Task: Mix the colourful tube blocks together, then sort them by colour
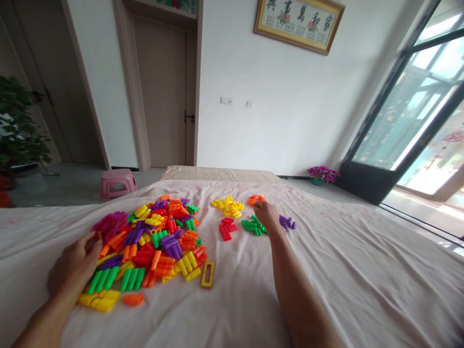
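Observation:
A large mixed heap of colored plastic pieces (155, 241) lies on the cloth at the left. My left hand (74, 263) is at the heap's left edge, fingers pinched together near the magenta pieces (109, 225); what they hold is too small to tell. My right hand (266, 212) reaches to the small orange pile (255, 198), its fingers closed and largely hidden behind the hand. Around it lie a yellow pile (228, 207), a red pile (227, 229), a green pile (254, 225) and a purple pile (287, 223).
A yellow rectangular frame piece (208, 274) and a single orange piece (133, 299) lie near the heap on the pale cloth (355, 270). Beyond the cloth stand a pink stool (118, 182) and a potted magenta plant (323, 174).

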